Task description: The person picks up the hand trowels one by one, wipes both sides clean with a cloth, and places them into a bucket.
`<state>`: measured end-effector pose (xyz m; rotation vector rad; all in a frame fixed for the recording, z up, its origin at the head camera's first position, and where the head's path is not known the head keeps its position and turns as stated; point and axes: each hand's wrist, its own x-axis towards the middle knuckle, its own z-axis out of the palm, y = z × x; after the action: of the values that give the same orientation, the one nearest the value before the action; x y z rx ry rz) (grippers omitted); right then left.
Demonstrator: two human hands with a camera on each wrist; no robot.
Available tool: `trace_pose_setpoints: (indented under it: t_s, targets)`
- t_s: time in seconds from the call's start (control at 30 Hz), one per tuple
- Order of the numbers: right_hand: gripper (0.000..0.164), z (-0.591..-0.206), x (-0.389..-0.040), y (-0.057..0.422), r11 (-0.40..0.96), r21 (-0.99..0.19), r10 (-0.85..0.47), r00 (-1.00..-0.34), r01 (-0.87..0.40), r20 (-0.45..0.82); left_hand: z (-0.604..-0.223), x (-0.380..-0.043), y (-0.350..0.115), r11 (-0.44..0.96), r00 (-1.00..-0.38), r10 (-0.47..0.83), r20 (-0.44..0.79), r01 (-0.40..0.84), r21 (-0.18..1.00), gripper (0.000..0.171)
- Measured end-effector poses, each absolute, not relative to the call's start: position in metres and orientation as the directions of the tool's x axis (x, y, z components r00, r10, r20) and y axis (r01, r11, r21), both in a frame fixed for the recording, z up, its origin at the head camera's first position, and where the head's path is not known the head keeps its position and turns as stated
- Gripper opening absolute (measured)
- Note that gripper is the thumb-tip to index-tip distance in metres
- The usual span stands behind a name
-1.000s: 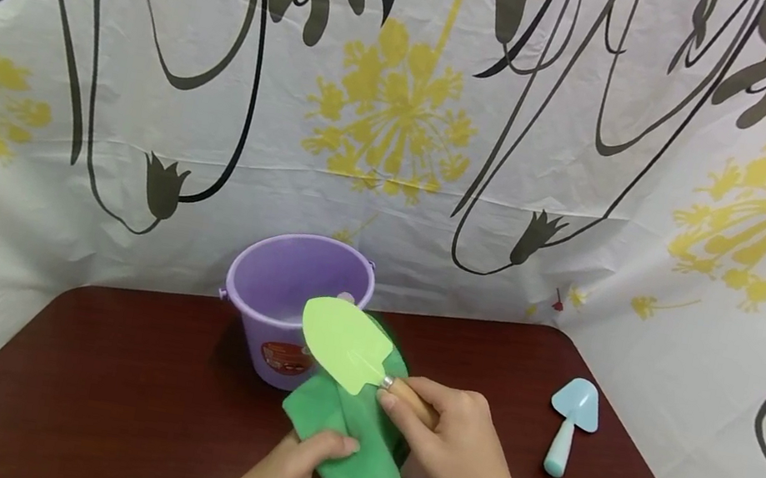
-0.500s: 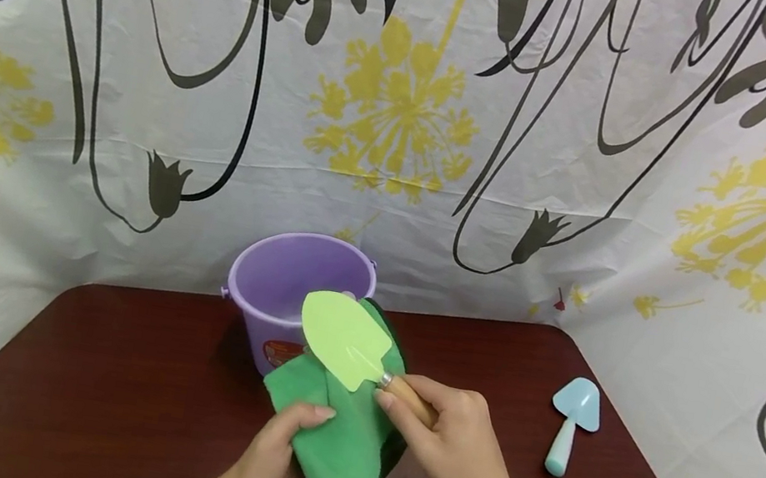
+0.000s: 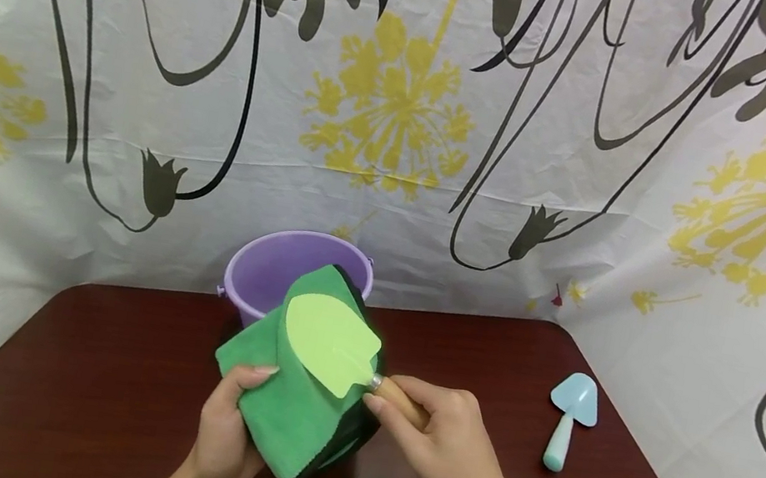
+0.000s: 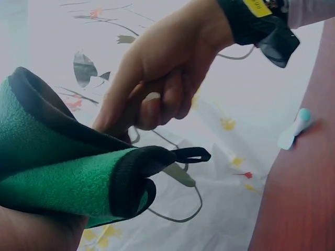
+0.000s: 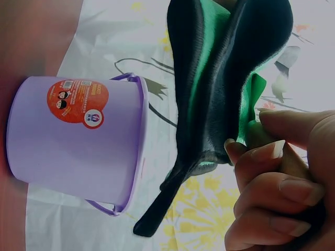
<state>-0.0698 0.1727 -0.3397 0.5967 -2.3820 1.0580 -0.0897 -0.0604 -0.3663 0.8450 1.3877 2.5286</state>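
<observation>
In the head view my left hand (image 3: 225, 428) grips a folded green cloth (image 3: 285, 417) with dark edging, thumb on top. My right hand (image 3: 445, 435) holds a small trowel by its wooden handle (image 3: 401, 403). The trowel's pale yellow-green blade (image 3: 331, 344) points up and left, lying over the cloth. Both are held above the table. From the left wrist view, the cloth (image 4: 68, 178) curls in folds and a dark loop (image 4: 192, 155) sticks out from its edge. The right wrist view shows the cloth's dark border (image 5: 220, 104) near the curled right fingers (image 5: 298, 191).
A purple bucket (image 3: 263, 274) stands behind the cloth, which covers most of its front. Its red label (image 5: 78, 99) shows in the right wrist view. A light blue toy shovel (image 3: 576, 402) lies at the right of the dark red table (image 3: 101, 378). Patterned sheeting (image 3: 381, 247) rises behind.
My left hand has moved left and a little up with the cloth, which now spreads wider behind the blade and hides more of the bucket. The trowel has shifted slightly left.
</observation>
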Motion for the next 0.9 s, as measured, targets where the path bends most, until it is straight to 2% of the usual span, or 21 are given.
trace_pose_setpoints:
  t_s: [0.23,0.53,0.9]
  targets:
    - [0.005,-0.339,-0.07,0.171,0.607,-0.539,-0.234,-0.78,-0.584,0.581,-0.362,-0.094,-0.074,-0.625,-0.854,0.284,0.436,0.18,0.76,0.042]
    - [0.007,-0.338,-0.071,0.171,0.617,-0.548,-0.243,-0.799,-0.565,0.55,-0.362,-0.099,-0.086,-0.703,-0.862,0.206,0.463,0.199,0.682,0.043]
    - [0.008,-0.342,-0.072,0.171,0.662,-0.488,-0.202,-0.762,-0.57,0.616,-0.367,-0.097,-0.073,-0.642,-0.83,0.272,0.487,0.22,0.734,0.046]
